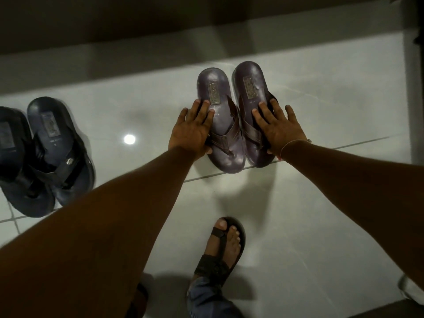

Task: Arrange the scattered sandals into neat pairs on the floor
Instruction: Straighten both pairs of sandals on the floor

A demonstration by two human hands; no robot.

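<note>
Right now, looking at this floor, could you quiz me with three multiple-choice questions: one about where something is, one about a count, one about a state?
1. Where does the dark blue pair lie?
A. at the picture's left
B. between the hands
C. on a shelf

2. How many loose sandals show on the floor, not counting the worn one?
A. two
B. four
C. six

3. How do the two purple sandals stand?
A. stacked
C. far apart
B. side by side

Answers: 1 A, it sits at the left edge. 2 B, two dark blue and two purple. 3 B, left hand and right hand rest flat on them, edges together.
</note>
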